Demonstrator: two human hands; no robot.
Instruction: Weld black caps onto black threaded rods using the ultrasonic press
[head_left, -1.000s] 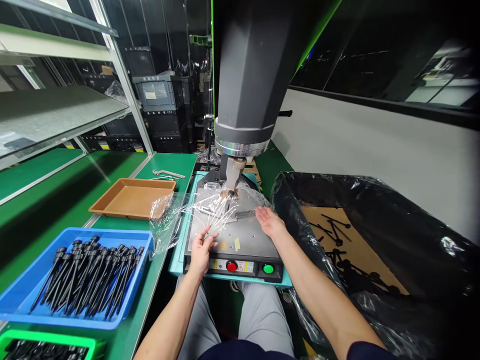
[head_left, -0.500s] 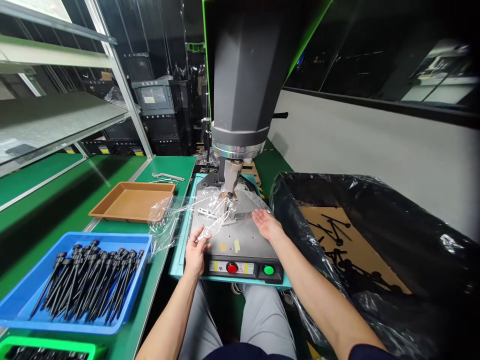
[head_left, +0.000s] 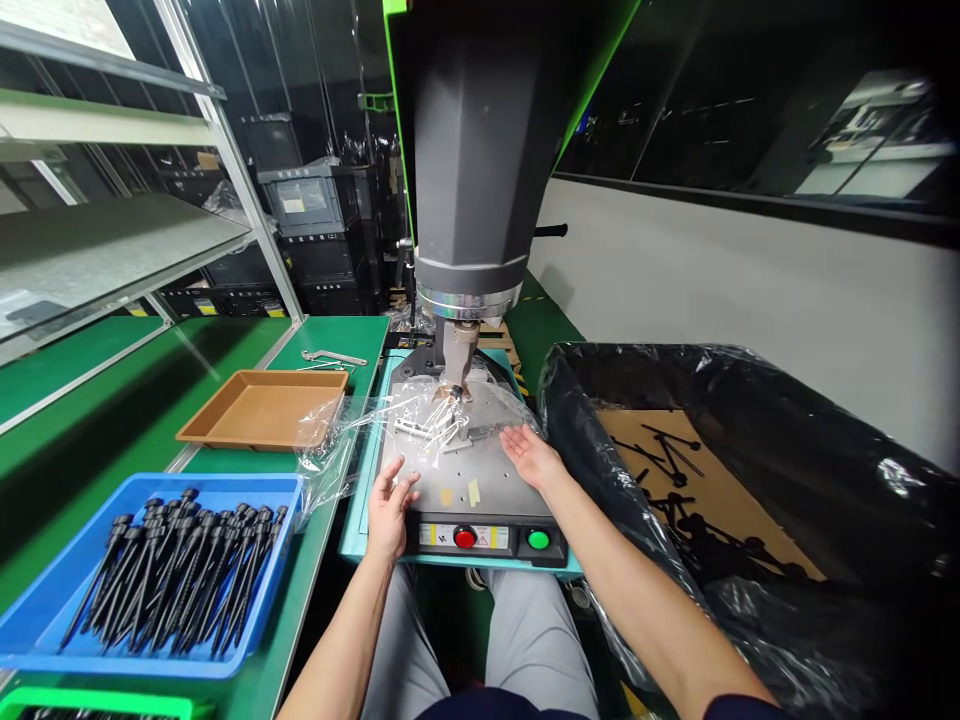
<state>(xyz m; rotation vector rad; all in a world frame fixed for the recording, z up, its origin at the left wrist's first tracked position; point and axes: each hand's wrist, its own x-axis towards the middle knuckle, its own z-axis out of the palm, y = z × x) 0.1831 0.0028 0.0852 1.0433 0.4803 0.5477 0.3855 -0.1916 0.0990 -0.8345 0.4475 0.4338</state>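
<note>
since a second ago, the left hand has been drawn slightly back and leftward; it is now held above the near-left part of the metal plate, with fingers half curled and thumb apart, and no grip on anything is seen. the right hand has been kept beside the plate's right edge, palm up, fingers extended, with nothing carried. the clear film is still spread across the plate's middle, its left end lying over the worktop to the plate's left; whether it is touched by either hand cannot be told. above the plate's middle, a small black part is seen at the foot of the metal tool. by this retreat, it is judged, the film has been left unheld.
</note>
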